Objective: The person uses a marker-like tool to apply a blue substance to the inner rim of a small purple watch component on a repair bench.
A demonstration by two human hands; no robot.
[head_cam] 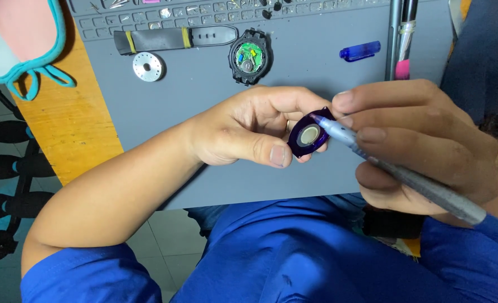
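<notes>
Purple oval piece [308, 134], one silver pen [406, 178]

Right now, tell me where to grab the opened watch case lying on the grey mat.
Take the watch case by its outer black rim, pinching across its left and right sides from above. It lies flat with its back open and green movement exposed, so fingers should stay off the centre. The strap lies detached beside it, giving no handle.

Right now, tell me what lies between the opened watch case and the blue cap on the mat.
Nothing: in the head view, only bare grey mat stretches between the opened watch case and the blue cap.
</notes>
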